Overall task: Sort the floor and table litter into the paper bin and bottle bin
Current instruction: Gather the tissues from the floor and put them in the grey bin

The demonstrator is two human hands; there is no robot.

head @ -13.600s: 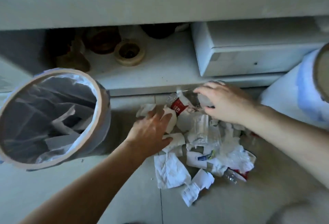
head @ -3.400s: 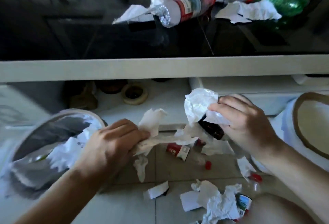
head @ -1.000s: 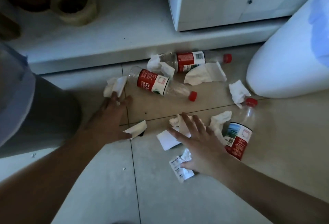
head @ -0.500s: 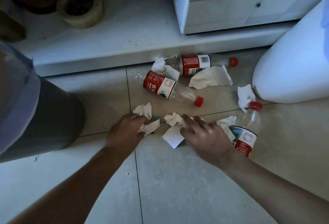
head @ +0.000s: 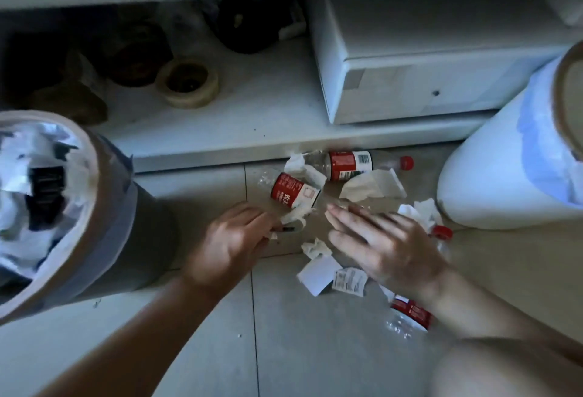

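My left hand [head: 233, 240] grips a crumpled paper scrap [head: 295, 218] just above the floor tiles. Beside it my right hand [head: 380, 240] hovers with straight fingers and holds nothing. Two red-labelled plastic bottles lie by the shelf base, one [head: 355, 163] with a red cap and one [head: 293, 192] nearer my left hand. A third bottle [head: 411, 314] lies partly under my right forearm. Loose paper lies around: a big piece [head: 372, 186], small wads [head: 422, 211] [head: 315, 248], a flat slip [head: 317, 274] and a receipt [head: 348, 280]. The grey bin [head: 104, 207], holding paper, stands left.
A white bin [head: 492, 176] with a blue liner stands at the right. Behind the litter runs a low white shelf [head: 252, 112] with a tape roll [head: 189, 82], dark objects and a white drawer box [head: 426, 81]. My knee fills the bottom right corner.
My left hand has lifted slightly with the paper scrap in it. My right hand has opened and come off the flat slip and wad, which lie on the floor. The view has tilted up.
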